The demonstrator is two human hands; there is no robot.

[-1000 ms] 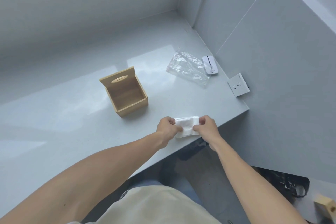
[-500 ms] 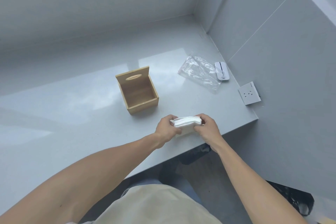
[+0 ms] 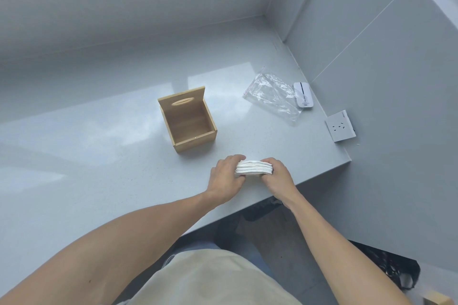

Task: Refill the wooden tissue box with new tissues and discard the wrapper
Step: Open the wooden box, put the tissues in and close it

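Note:
A white stack of tissues (image 3: 254,168) is held edge-on between both hands near the front of the grey counter (image 3: 99,156). My left hand (image 3: 226,176) grips its left end and my right hand (image 3: 276,174) grips its right end. The wooden tissue box (image 3: 189,122) stands behind the hands, a little to the left, with its inside bare and its slotted lid (image 3: 182,101) raised at the back. The clear plastic wrapper (image 3: 272,96) lies crumpled on the counter at the right, apart from both hands.
A small white device (image 3: 302,98) lies beside the wrapper near the right wall. A white wall socket (image 3: 340,129) sits on that wall by the counter's front right corner. A black bag (image 3: 391,267) lies on the floor at the lower right.
Both hands have turned the tissue stack from lying flat to edge-on and squeezed it together. The view has shifted, so the box and wrapper appear further right.

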